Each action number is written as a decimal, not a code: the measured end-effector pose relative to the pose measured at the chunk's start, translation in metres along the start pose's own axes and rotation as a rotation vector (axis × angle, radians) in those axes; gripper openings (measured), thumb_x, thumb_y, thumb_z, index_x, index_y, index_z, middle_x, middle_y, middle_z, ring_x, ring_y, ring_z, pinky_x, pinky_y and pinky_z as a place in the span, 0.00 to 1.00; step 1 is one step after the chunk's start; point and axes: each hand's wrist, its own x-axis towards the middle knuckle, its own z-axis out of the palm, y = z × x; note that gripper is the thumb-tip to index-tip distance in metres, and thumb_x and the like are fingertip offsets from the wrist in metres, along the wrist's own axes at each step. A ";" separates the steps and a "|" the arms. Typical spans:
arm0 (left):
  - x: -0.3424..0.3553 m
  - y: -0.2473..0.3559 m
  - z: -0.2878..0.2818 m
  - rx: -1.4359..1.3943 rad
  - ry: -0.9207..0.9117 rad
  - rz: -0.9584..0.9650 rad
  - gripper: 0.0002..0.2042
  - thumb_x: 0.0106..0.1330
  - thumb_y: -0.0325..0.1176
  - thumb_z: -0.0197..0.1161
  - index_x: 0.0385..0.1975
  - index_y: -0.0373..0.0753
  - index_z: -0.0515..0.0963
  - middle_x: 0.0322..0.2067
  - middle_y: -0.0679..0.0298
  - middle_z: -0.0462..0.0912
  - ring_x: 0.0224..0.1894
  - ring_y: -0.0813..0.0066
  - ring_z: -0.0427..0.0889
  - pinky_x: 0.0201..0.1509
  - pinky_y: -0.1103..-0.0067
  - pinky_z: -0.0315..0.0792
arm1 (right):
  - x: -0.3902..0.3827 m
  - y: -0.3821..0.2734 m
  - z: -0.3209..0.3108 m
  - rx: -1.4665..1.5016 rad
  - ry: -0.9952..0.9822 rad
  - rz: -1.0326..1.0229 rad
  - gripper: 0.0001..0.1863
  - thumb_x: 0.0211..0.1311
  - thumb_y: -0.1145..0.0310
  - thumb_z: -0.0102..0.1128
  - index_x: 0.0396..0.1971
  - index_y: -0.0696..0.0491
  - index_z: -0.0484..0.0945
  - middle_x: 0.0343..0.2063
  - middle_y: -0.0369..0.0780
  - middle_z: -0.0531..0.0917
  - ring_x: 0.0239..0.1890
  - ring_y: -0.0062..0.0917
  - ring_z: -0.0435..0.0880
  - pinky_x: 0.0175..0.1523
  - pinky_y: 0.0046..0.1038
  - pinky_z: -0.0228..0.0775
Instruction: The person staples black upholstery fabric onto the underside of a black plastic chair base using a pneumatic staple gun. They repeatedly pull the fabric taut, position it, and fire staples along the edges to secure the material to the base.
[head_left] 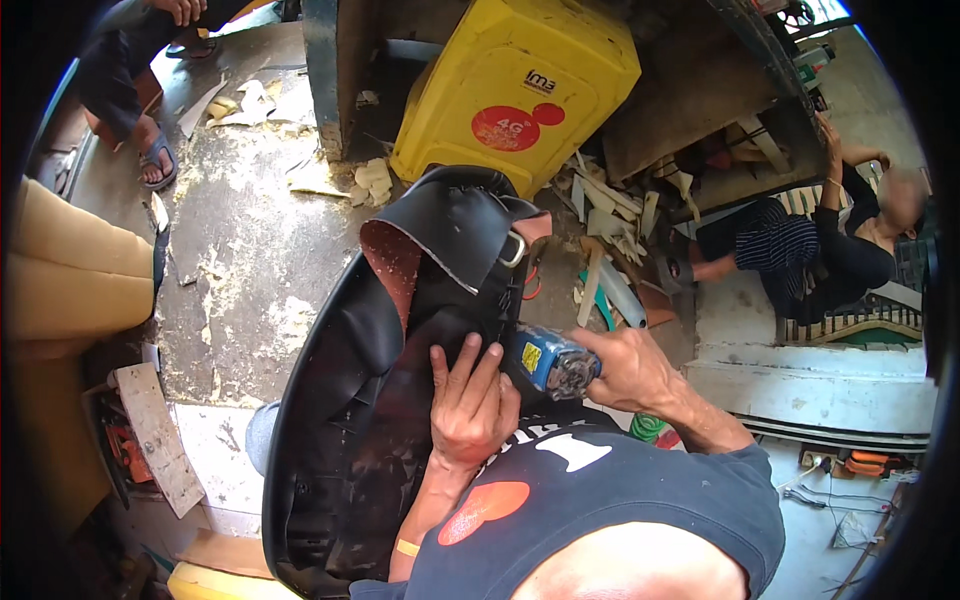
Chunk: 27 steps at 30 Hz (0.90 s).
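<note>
A long black motorcycle seat (345, 470) lies underside up across my lap. Its black vinyl cover (455, 225) has a loose flap with a reddish-brown backing, folded over at the far end. My left hand (470, 405) rests on the seat's underside, fingers stretched out and pressing on the black material. In my right hand (635, 370) is a blue staple gun (548, 360), its nose low against the right edge of the seat. The exact contact point of the nose is hidden. Near the far end of the seat, a metal loop (513, 250) shows beside the flap.
Just beyond the seat stands a yellow plastic stool (590, 70). Scraps (625, 215) of foam and vinyl lie to its right. A wooden board (160, 440) is at the left. Another person (800, 240) sits at the right; a sandalled foot (157, 160) shows at the far left.
</note>
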 end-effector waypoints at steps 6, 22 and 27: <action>-0.001 -0.003 -0.001 -0.028 0.015 0.006 0.03 0.56 0.21 0.67 0.28 0.30 0.86 0.44 0.57 0.90 0.58 0.56 0.86 0.79 0.45 0.56 | 0.014 -0.012 -0.001 -0.053 -0.043 0.073 0.24 0.50 0.72 0.66 0.50 0.54 0.79 0.29 0.52 0.87 0.34 0.53 0.88 0.41 0.49 0.81; 0.014 0.002 -0.017 -0.184 0.059 -0.080 0.04 0.55 0.18 0.68 0.29 0.31 0.86 0.35 0.59 0.88 0.46 0.58 0.89 0.76 0.47 0.63 | 0.035 0.191 0.024 0.331 -0.431 0.256 0.31 0.48 0.58 0.82 0.53 0.53 0.85 0.45 0.41 0.90 0.43 0.26 0.86 0.52 0.32 0.78; 0.022 0.005 -0.060 -0.275 0.027 -0.163 0.06 0.56 0.19 0.68 0.33 0.29 0.87 0.35 0.56 0.88 0.45 0.60 0.89 0.64 0.57 0.77 | 0.028 0.300 0.230 0.193 0.139 0.376 0.47 0.51 0.58 0.74 0.73 0.56 0.67 0.60 0.56 0.81 0.61 0.49 0.82 0.67 0.42 0.71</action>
